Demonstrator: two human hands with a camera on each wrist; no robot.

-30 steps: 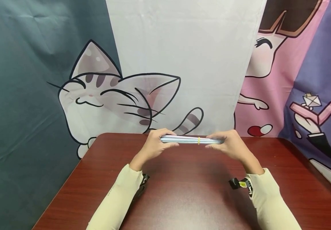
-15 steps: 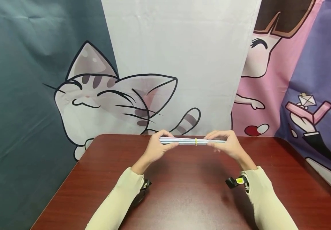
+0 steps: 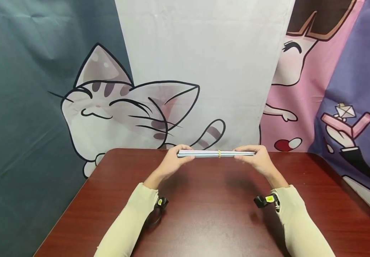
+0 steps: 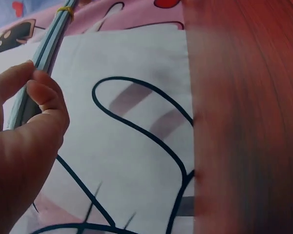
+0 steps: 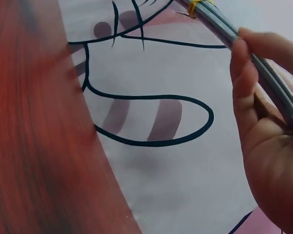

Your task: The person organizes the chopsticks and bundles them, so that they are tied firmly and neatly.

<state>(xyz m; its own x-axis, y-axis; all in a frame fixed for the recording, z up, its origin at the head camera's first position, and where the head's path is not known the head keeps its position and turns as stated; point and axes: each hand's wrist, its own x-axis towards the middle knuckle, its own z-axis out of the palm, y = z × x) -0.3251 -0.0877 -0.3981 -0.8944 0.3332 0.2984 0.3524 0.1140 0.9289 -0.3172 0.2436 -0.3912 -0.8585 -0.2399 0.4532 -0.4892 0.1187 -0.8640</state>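
Both hands hold up a long, slim bundle [image 3: 204, 154] of pale blue-grey stick-like pieces, level above the far part of the table. A yellow band [image 3: 219, 154] goes round it near the middle. The left hand [image 3: 171, 161] pinches the left end, thumb at the near side and fingers over the top. At the other end, the right hand [image 3: 260, 161] grips in the same way. In the left wrist view, thumb and fingers of the left hand [image 4: 27, 136] close on the bundle [image 4: 53, 41]. The right wrist view has the bundle [image 5: 215, 20] between the right hand's [image 5: 268, 146] fingers and thumb.
The reddish-brown wooden table [image 3: 201, 214] lies beneath the hands, its back edge meeting a hanging cloth backdrop [image 3: 204, 64] printed with a cat and other cartoon figures. Each wrist wears a small black camera, one left [image 3: 162, 202] and one right [image 3: 262, 201].
The bundle rises slightly and its lower side shows less than half a second ago. Both hands keep hold of it, and more of its right end shows. The view shifts a little.
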